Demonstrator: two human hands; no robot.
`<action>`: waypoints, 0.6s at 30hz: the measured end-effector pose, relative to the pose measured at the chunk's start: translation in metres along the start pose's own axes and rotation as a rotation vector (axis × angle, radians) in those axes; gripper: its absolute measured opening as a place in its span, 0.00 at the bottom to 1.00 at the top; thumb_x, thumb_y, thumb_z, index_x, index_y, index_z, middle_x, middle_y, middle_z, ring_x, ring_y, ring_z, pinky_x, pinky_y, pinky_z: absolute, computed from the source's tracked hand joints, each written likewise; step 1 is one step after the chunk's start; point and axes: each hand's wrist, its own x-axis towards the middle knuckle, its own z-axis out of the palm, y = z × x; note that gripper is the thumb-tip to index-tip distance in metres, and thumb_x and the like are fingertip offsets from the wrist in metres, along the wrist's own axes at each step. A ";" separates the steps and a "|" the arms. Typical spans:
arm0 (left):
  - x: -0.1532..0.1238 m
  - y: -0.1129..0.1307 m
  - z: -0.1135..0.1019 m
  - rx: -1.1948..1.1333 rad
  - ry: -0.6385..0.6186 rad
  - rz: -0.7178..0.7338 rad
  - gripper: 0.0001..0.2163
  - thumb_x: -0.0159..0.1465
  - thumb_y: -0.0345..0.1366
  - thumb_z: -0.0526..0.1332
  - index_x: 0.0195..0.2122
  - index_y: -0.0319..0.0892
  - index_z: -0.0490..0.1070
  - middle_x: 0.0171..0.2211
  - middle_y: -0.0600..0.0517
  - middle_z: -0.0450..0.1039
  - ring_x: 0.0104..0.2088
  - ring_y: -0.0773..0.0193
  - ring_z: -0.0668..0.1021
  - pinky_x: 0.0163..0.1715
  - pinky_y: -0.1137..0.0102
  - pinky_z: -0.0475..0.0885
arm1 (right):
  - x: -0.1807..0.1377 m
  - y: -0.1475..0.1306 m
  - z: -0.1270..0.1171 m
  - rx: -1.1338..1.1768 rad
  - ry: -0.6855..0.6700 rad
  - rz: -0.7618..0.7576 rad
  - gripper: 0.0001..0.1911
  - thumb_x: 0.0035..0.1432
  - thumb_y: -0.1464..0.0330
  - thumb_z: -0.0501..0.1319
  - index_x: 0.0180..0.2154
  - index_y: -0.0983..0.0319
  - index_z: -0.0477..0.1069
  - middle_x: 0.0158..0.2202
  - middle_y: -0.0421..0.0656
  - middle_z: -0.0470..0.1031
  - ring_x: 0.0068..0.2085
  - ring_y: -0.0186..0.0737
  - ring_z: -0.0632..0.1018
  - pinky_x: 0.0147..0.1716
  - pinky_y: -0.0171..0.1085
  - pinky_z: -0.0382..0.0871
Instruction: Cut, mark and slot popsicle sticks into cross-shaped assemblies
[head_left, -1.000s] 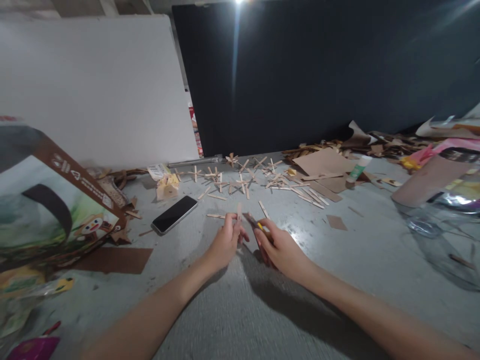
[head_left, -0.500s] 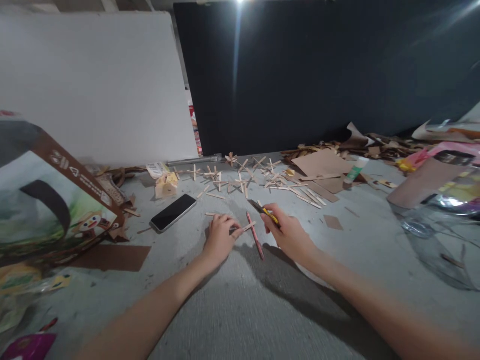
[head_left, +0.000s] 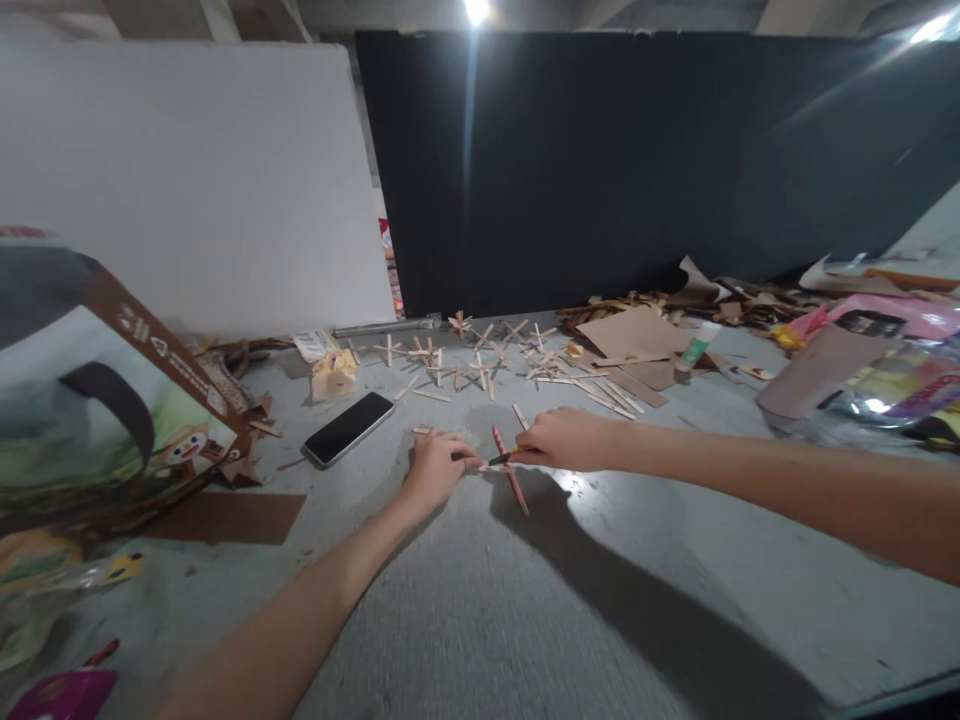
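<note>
My left hand [head_left: 439, 468] rests low on the grey table, its thumb and fingertips closed on one end of a small flat wooden stick [head_left: 493, 469]. The stick's other end lies across a slim red patterned pencil [head_left: 518, 494]. My right hand [head_left: 562, 438] is wrapped round a utility knife [head_left: 513, 456], whose handle is mostly hidden by the fingers. Its blade points left and lies over the wooden stick, close to my left fingertips. Another loose wooden stick [head_left: 520, 417] lies just beyond my right hand.
Farther back lie several crossed wooden sticks [head_left: 480, 372]. A phone [head_left: 349, 428] is to the left, near a printed box [head_left: 112, 390]. Cardboard sheets [head_left: 630, 335], a glue stick [head_left: 699, 346] and a bottle [head_left: 829, 362] are to the right. A black panel [head_left: 637, 170] stands behind.
My right hand has turned and come down, bringing the knife's blade from pointing away to lying over the wooden stick. My left hand stays nearly in place. The view has tilted slightly up.
</note>
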 end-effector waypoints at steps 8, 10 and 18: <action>0.001 0.001 0.002 -0.009 -0.004 -0.020 0.05 0.60 0.30 0.71 0.29 0.47 0.85 0.33 0.51 0.84 0.43 0.53 0.79 0.55 0.56 0.67 | 0.001 -0.006 -0.007 -0.043 -0.052 -0.003 0.23 0.77 0.57 0.52 0.44 0.61 0.82 0.37 0.51 0.83 0.36 0.46 0.83 0.30 0.36 0.58; 0.001 0.002 0.002 -0.008 -0.010 -0.022 0.05 0.60 0.30 0.71 0.29 0.47 0.84 0.33 0.51 0.85 0.43 0.53 0.79 0.55 0.56 0.66 | 0.001 -0.007 -0.008 -0.038 -0.063 0.002 0.23 0.77 0.57 0.51 0.44 0.60 0.81 0.37 0.51 0.83 0.36 0.47 0.83 0.31 0.36 0.60; -0.001 0.003 0.001 -0.011 0.004 -0.018 0.04 0.60 0.31 0.71 0.30 0.48 0.85 0.34 0.50 0.85 0.45 0.52 0.79 0.53 0.57 0.66 | 0.001 -0.011 -0.011 -0.077 -0.066 -0.011 0.23 0.77 0.57 0.51 0.44 0.61 0.81 0.34 0.51 0.83 0.37 0.48 0.84 0.30 0.35 0.60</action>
